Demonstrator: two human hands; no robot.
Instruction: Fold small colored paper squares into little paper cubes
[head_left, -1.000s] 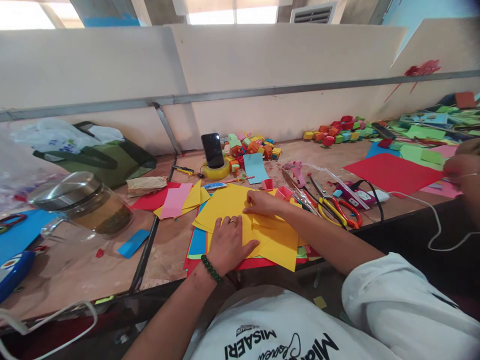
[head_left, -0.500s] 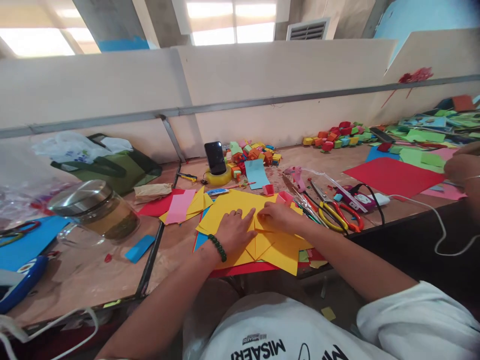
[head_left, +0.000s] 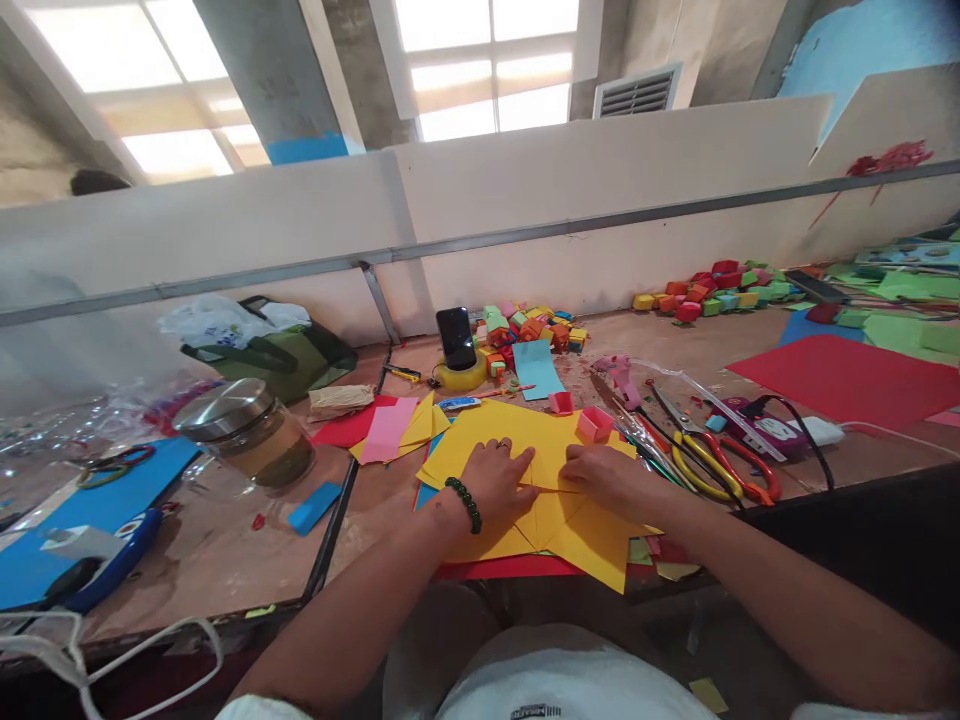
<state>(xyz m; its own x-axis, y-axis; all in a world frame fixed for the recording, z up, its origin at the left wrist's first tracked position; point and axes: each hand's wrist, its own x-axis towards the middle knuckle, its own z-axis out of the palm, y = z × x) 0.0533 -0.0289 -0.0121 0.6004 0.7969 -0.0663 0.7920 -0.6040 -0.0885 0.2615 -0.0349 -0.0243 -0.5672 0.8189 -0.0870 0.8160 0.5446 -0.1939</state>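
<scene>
A folded sheet of yellow paper with crease lines lies at the table's front edge, on other yellow, blue and red sheets. My left hand, with a ring and a green bead bracelet, rests flat on it, fingers spread. To its right my right hand has its fingers curled together at a fold of the yellow paper; its fingertips are partly hidden. Just beyond that hand sits a small pink folded paper box, with a smaller red one beside it.
On the right lie scissors, pliers, a pink glue gun and a red sheet. A phone leans on a tape roll before piled paper cubes. A glass jar stands left.
My right hand has slid right along the paper, away from my left hand, which stays flat. The camera view has shifted, and another person's hand at the far right has left the picture.
</scene>
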